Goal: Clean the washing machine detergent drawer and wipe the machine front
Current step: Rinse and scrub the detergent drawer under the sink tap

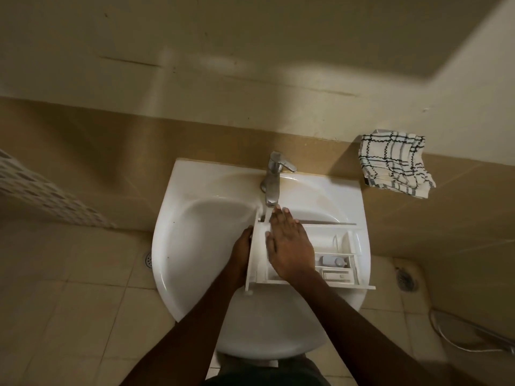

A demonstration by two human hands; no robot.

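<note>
Hands — left (242, 253) beside, right (289, 246) atop drawer (331, 240)

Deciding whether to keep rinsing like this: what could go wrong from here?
1. The detergent drawer lies across the sink with its right end past the rim. It might tip out, since the right hand only rests flat on it.
2. The tap sits directly above the drawer's flat parts, so water may splash onto the floor.

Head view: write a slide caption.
Left hand holds detergent drawer over sink; right hand flat on it below tap.
</note>
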